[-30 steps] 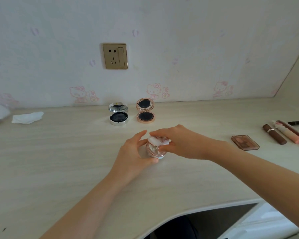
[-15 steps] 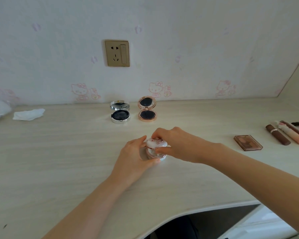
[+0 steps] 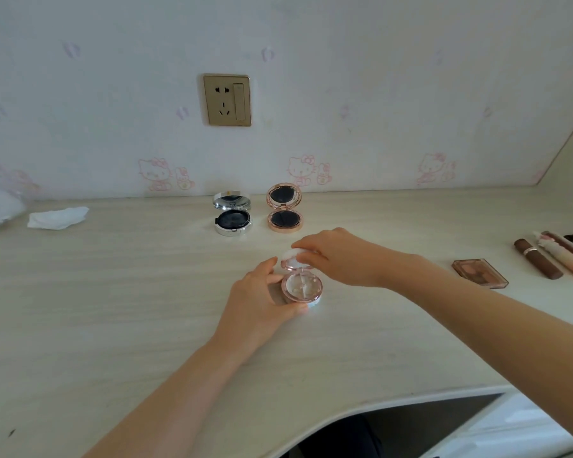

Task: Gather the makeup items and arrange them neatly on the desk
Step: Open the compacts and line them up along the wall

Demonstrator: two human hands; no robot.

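Centrally, unlabelled pink compact (image 3: 301, 287) — left hand (image 3: 258, 300) clasping base, right hand (image 3: 336, 257) pinching lid.

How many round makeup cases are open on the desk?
3. A silver round compact and a rose-gold round compact sit side by side near the wall. A pink round compact sits nearer, held by the left hand and right hand.
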